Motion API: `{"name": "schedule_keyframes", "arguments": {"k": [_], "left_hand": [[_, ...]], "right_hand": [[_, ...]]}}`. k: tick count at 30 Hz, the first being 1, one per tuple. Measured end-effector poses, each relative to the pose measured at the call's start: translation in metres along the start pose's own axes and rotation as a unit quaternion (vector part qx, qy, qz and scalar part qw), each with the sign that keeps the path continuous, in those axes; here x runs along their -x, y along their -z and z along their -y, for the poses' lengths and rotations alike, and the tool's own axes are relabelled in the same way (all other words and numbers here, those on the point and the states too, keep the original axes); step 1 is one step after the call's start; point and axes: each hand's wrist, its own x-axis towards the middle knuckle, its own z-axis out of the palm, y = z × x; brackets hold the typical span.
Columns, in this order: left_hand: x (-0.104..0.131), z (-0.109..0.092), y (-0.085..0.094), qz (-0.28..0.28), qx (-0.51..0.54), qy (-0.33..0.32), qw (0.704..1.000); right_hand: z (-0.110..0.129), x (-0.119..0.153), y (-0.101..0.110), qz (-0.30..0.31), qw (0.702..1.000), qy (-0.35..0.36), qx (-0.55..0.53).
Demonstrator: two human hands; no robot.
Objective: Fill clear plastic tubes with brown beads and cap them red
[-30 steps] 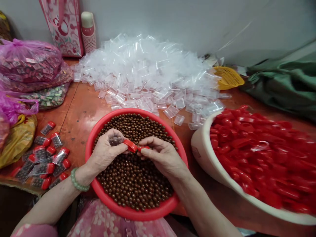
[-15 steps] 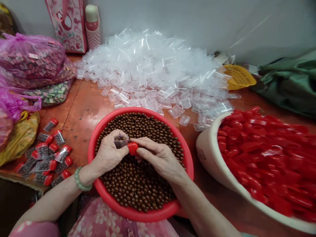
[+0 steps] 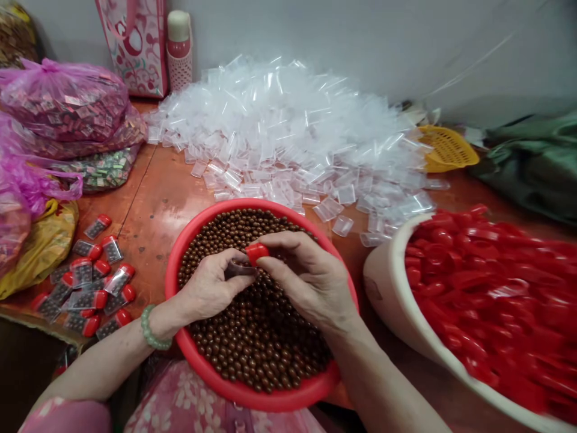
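Note:
Above the brown chocolate-like balls in a red basin, both hands meet. My left hand, with a green bead bracelet on the wrist, is closed around a small clear plastic box. Fingers hide most of the box, and its inside looks dark. Between thumb and fingertips, my right hand pinches a shiny red cap. The cap is right beside the box's end; whether they touch, I cannot tell.
Filled red-capped boxes lie at left, near pink bags. Empty clear boxes are heaped behind the basin. At right stands a white tub of red plastic parts. A yellow basket is behind it.
The red cap has moved up and to the right in my right hand. The box in my left hand has tilted, its opening less visible. The whole view has shifted slightly.

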Motion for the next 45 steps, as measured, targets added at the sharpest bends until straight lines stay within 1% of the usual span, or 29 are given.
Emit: {"name": "schedule_keyframes", "arguments": {"k": [3,5,8,11,14,16,18,20,23,26,29,32,34,36,38,40,42,45], "left_hand": [[0.000,0.002,0.000,0.016,0.009,-0.008,1.000],[0.000,0.002,0.000,0.016,-0.004,-0.010,1.000],[0.000,0.002,0.001,0.011,-0.042,-0.011,0.999],[0.000,0.002,0.002,0.019,-0.068,-0.015,0.997],[0.000,0.002,0.003,0.025,-0.077,-0.012,0.997],[0.000,0.002,0.003,0.033,-0.071,-0.010,0.997],[0.000,0.002,0.003,0.049,-0.046,-0.012,0.998],[0.001,0.001,0.004,0.069,-0.003,-0.011,0.998],[0.001,-0.001,0.005,0.090,0.059,0.033,0.994],[0.000,0.000,0.005,0.092,0.102,0.084,0.987],[-0.001,0.000,0.004,0.088,0.141,0.082,0.983],[-0.001,0.000,0.005,0.098,0.141,0.065,0.983],[-0.002,-0.001,0.007,0.093,0.099,0.040,0.990],[-0.003,-0.002,0.008,0.089,0.053,0.013,0.994],[-0.004,-0.003,0.009,0.097,0.024,0.006,0.995],[-0.006,-0.003,0.009,0.107,0.005,0.014,0.994],[-0.006,-0.002,0.008,0.105,-0.010,0.020,0.994],[-0.006,0.000,0.008,0.108,0.003,0.030,0.994]], "right_hand": [[0.001,-0.002,-0.003,0.025,0.996,0.059,0.055],[0.001,-0.002,-0.002,0.025,0.994,0.072,0.076],[0.002,-0.003,0.002,0.048,0.992,0.080,0.090],[0.004,-0.005,0.004,0.081,0.988,0.089,0.097],[0.005,-0.006,0.004,0.102,0.987,0.074,0.101],[0.005,-0.004,0.003,0.101,0.987,0.065,0.108],[0.004,-0.001,0.001,0.091,0.985,0.073,0.124],[0.003,0.003,0.000,0.092,0.980,0.096,0.150],[0.002,0.008,-0.003,0.126,0.965,0.121,0.198],[0.000,0.012,-0.011,0.142,0.948,0.124,0.257],[-0.002,0.013,-0.019,0.119,0.940,0.138,0.288],[-0.004,0.011,-0.019,0.116,0.950,0.138,0.254],[-0.004,0.010,-0.015,0.119,0.968,0.110,0.192],[-0.004,0.008,-0.011,0.086,0.987,0.061,0.120],[-0.004,0.008,-0.009,0.035,0.997,0.017,0.069],[-0.005,0.009,-0.009,0.010,0.999,-0.003,0.051],[-0.005,0.009,-0.010,0.015,0.999,-0.003,0.052],[-0.005,0.008,-0.010,0.015,0.997,0.008,0.070]]}}
